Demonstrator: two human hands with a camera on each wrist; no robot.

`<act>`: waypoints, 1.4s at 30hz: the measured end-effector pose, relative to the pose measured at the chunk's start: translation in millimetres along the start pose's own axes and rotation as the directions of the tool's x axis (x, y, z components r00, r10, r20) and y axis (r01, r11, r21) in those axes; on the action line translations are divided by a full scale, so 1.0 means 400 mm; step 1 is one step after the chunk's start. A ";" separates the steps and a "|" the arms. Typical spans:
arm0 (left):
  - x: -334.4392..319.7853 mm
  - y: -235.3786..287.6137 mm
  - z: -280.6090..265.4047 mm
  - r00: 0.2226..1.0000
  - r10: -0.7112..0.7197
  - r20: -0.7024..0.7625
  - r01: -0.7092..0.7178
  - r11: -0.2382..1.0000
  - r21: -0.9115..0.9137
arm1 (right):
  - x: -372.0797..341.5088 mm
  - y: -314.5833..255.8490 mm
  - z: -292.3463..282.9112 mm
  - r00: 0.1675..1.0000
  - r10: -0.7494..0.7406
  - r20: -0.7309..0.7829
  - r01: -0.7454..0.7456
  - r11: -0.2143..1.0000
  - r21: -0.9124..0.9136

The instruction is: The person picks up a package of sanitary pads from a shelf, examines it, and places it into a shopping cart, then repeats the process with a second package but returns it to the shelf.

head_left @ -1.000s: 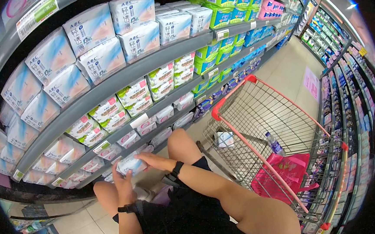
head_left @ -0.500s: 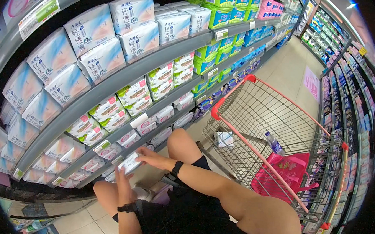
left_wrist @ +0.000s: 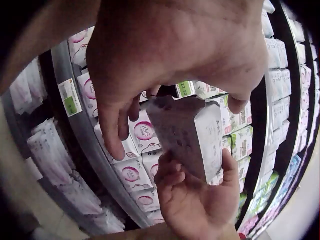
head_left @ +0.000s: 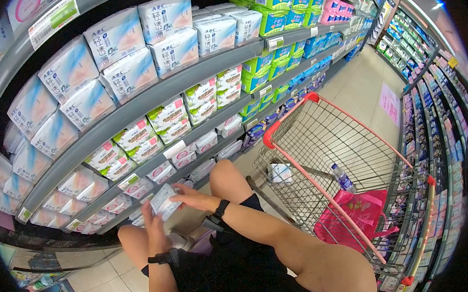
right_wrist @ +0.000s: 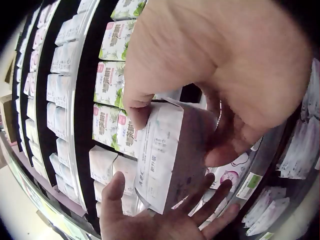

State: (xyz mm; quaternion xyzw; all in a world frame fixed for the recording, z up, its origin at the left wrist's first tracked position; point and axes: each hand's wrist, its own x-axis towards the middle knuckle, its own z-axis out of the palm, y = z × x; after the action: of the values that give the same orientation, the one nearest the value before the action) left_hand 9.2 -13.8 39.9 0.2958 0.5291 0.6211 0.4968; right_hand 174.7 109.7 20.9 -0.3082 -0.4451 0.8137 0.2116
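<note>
My right hand (head_left: 191,197) pinches a small white ABC pack (head_left: 165,201) between thumb and fingers; the right wrist view shows the pack (right_wrist: 162,155) tilted, with printed text on its side. Just below it is my left hand (head_left: 156,230), its thumb apart from its spread fingers, as the right wrist view shows (right_wrist: 150,220). In the left wrist view, the left hand (left_wrist: 175,60) arches over the pack (left_wrist: 187,135), fingers on one side and thumb on the other, without gripping it. Whether it touches the pack is unclear.
Shelves (head_left: 218,61) stacked with packs curve along the left. At the right stands a red-rimmed wire cart (head_left: 344,118) with a bottle (head_left: 342,178), a pink bag (head_left: 348,213) and a white pack (head_left: 281,173). Bent knees flank the hands; another shelf row lines the aisle's far side.
The pack has turned to a different angle and stands more upright, still in the right hand. My left fingers have loosened around it. The cart has not moved.
</note>
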 end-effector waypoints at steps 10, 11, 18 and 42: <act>0.017 -0.010 -0.014 0.972 -0.230 -0.055 0.230 0.973 -0.006 | -0.004 0.007 -0.005 0.989 -0.125 0.084 0.138 0.976 -0.167; 0.015 -0.007 -0.009 0.975 -0.213 -0.068 0.214 0.977 0.004 | -0.002 0.012 -0.006 0.987 -0.128 0.094 0.143 0.974 -0.174; 0.020 -0.014 0.002 0.996 0.015 -0.089 -0.010 0.998 0.059 | -0.011 -0.011 0.006 0.999 -0.032 0.028 0.034 0.996 -0.081; 0.034 -0.036 -0.029 0.983 -0.117 -0.143 0.100 0.987 -0.122 | 0.011 0.021 -0.005 0.980 -0.192 0.057 0.199 0.965 -0.173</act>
State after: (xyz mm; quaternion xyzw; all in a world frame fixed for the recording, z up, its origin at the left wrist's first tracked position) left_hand -1.3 -6.2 20.9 0.1901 0.5439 0.6427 0.5050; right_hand 172.5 109.4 11.4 -0.2642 -0.5483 0.7520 0.2533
